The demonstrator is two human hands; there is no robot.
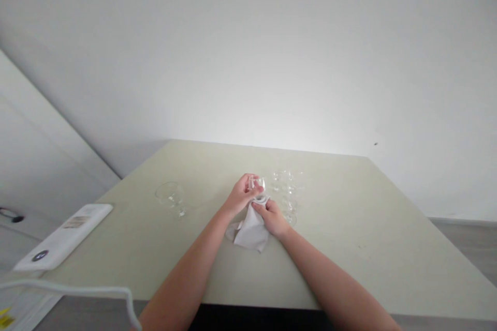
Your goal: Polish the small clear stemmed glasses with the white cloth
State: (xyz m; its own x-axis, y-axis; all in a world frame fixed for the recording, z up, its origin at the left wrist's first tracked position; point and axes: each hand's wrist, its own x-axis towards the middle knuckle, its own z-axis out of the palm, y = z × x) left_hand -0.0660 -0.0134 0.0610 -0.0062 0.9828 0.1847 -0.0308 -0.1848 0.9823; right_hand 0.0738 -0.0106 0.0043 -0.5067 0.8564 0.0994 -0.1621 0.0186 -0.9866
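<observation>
Near the middle of the table, my left hand (245,190) is closed around a small clear drinking glass (257,183). My right hand (273,214) grips a white cloth (252,232) pressed against the lower end of that glass, and the cloth hangs down below my fingers. Just beyond my right hand stand several clear glasses (288,181) close together; their outlines are faint. Left of my hands is another clear glass piece (171,194), wide and rounded, whose exact shape is hard to make out.
All this is on a pale table (341,248) set against a white wall (248,51). A white power strip-like box (73,230) lies on the left edge, with a white cable (89,289) below it. A cabinet door with a dark handle (11,214) stands at the left.
</observation>
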